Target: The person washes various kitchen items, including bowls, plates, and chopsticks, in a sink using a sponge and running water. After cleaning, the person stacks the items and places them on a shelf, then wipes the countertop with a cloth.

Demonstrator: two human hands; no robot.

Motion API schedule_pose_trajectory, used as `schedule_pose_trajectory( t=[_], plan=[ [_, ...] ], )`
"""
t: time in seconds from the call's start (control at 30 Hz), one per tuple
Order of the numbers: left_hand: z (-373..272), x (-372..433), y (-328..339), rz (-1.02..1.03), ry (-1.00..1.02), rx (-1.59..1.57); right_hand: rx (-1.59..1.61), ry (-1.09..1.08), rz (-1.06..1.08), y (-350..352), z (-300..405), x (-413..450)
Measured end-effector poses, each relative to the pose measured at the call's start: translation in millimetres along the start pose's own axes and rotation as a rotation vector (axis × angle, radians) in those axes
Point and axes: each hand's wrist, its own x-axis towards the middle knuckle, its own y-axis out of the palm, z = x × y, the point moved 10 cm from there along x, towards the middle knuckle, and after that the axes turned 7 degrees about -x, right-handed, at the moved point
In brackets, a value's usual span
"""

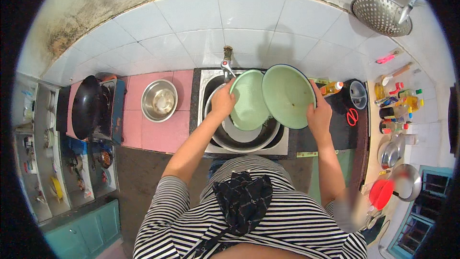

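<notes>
My left hand grips the left rim of a pale green basin. A second pale green basin with a dark rim is held at its right edge by my right hand. The two basins are tilted, and their rims meet or overlap in the middle. A small dark speck lies inside the right one. Below them a wide metal basin sits in the stainless steel sink. Greyish water shows in the metal basin, with some dark bits near its right side, partly hidden by the green basins.
A tap rises behind the sink. To the left are a steel bowl on pink tiles and a black wok on a gas stove. At right lie red-handled scissors, a bottle and a clear-lidded container.
</notes>
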Motion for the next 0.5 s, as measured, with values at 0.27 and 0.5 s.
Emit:
schedule_pose_trajectory(
  t=[0.27, 0.5],
  plan=[
    [-13, -62, -66, -0.305, 0.26, -0.036, 0.203, 0.035, 0.032, 33, 3, -11],
    [-13, -45, -38, -0.234, 0.415, 0.136, 0.158, 0.041, 0.13, 55, 16, -13]
  ],
)
